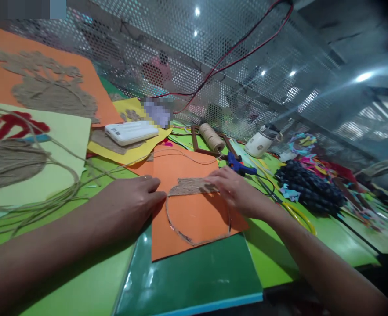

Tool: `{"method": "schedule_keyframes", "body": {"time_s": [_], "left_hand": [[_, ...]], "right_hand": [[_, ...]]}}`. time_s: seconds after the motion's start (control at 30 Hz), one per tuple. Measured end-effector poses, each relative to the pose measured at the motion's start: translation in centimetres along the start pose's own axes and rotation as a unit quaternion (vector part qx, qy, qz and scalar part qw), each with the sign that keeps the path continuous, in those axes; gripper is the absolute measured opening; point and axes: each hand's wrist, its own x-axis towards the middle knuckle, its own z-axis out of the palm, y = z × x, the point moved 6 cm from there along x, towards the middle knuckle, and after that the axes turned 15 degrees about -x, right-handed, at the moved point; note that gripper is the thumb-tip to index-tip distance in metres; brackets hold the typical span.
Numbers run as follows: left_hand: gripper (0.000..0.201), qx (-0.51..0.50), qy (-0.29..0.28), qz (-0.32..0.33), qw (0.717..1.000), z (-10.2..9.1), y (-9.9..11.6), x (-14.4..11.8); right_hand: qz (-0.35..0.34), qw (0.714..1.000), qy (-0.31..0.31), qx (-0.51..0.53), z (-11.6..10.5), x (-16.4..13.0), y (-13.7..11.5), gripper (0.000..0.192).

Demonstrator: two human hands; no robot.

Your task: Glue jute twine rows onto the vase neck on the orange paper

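An orange sheet of paper (197, 219) carries a pot-like outline of twine, with close rows of brown twine (190, 187) glued across its upper part. My left hand (137, 195) rests at the sheet's left edge, fingers curled, thumb tip touching the left end of the rows. Whatever lies under those fingers is hidden. Over the right end of the rows is my right hand (228, 188), its fingertips bent together on the twine; its thumb is mostly hidden. Beneath the sheet lies a glossy green book or folder (194, 274).
Behind the sheet are a blue glue gun (240, 166), a twine spool (212, 138) and a white power bank (131, 132). Loose twine (65, 188) and finished twine pictures (57, 96) lie left. Yellow-handled scissors (301, 217), a dark checked cloth (307, 186) and a bottle (261, 140) stand right.
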Motion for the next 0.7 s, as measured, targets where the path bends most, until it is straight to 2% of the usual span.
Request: {"method": "schedule_keyframes", "body": {"time_s": [0.1,0.23,0.3,0.5,0.57,0.7], "left_hand": [[0.025,-0.013,-0.002,0.003,1.0,-0.5,0.3,0.0],[0.032,-0.033,0.008,0.016,0.999,-1.2,0.9,-0.1],[0.035,-0.045,0.017,0.027,0.998,-1.3,1.0,0.0],[0.039,-0.079,0.036,0.041,0.995,-1.4,1.0,0.3],[0.037,-0.082,0.045,0.054,0.994,-1.5,1.1,0.3],[0.032,-0.075,0.045,0.064,0.994,-1.4,1.0,0.1]], "right_hand": [[-0.033,0.999,-0.033,-0.002,1.3,-0.2,-1.7,0.055],[-0.046,0.995,-0.078,-0.028,3.0,0.0,-2.8,0.089],[-0.057,0.995,-0.069,-0.05,3.6,0.1,-2.9,0.085],[-0.063,0.996,-0.013,-0.064,3.9,0.0,-3.1,0.051],[-0.051,0.998,-0.012,-0.029,3.8,0.1,-3.0,0.051],[-0.042,0.998,0.003,0.037,3.5,0.1,-2.7,0.063]]}}
